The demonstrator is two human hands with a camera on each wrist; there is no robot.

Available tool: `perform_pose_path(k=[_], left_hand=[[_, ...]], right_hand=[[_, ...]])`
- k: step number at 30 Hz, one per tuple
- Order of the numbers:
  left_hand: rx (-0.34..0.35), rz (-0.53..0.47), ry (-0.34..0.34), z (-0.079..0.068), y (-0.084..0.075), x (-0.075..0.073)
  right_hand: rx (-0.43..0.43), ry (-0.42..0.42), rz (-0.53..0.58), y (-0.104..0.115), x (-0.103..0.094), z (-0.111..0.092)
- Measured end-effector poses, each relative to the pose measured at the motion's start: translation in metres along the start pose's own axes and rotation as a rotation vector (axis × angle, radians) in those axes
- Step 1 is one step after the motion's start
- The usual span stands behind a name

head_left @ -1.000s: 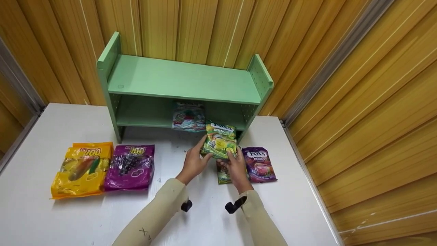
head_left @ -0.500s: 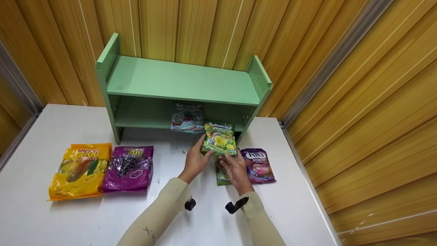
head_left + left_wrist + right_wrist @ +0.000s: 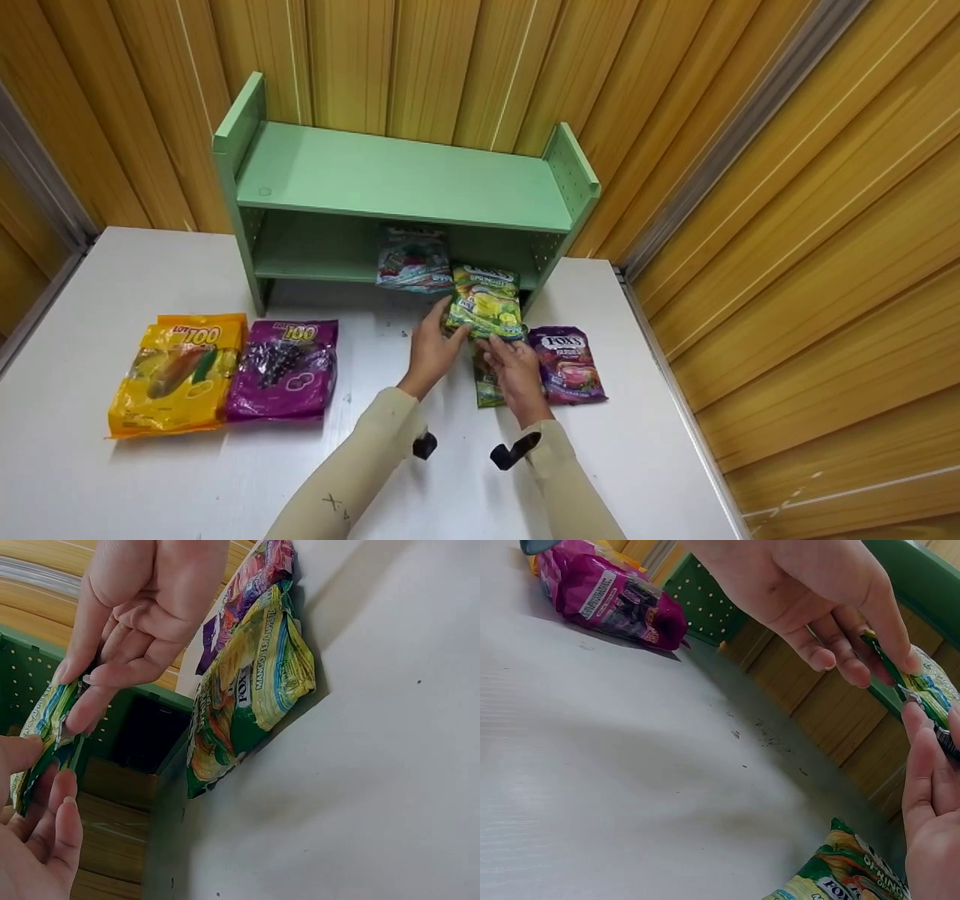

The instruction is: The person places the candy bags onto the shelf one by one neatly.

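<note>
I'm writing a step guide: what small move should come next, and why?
Probably ease the rectangular green-and-yellow plastic bag rearward onto the lower board of the green shelf: the left hand and right hand hold it by that board's front edge, beside the blue-and-red plastic bag.

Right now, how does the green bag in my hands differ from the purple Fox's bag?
The green bag is held by your left hand and right hand; the purple Fox's bag lies on the table. The green bag has yellow artwork, the purple Fox's bag pink. Both bear Fox's branding.
</note>
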State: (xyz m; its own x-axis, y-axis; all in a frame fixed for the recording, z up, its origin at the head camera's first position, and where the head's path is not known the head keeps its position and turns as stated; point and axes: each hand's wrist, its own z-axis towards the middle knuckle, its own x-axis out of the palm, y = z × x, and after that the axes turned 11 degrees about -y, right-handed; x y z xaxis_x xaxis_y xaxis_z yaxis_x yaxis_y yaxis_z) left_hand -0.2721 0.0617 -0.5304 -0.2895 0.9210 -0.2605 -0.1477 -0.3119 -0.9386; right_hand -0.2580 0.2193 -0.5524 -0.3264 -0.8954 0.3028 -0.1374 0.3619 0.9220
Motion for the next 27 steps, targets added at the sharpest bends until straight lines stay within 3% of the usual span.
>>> perform_pose_path(k=[9, 19, 27], left_hand=[[-0.077, -0.062, -0.024, 0.001, 0.001, 0.002], [-0.114, -0.079, -0.01, 0.001, 0.002, 0.003], [-0.109, -0.056, 0.025, -0.003, 0.007, -0.004]], right_hand=[[0.0, 0.019, -0.112, -0.003, 0.005, 0.003], [0.052, -0.11, -0.034, -0.001, 0.018, 0.004], [0.031, -0.114, -0.018, 0.007, 0.021, 0.012]])
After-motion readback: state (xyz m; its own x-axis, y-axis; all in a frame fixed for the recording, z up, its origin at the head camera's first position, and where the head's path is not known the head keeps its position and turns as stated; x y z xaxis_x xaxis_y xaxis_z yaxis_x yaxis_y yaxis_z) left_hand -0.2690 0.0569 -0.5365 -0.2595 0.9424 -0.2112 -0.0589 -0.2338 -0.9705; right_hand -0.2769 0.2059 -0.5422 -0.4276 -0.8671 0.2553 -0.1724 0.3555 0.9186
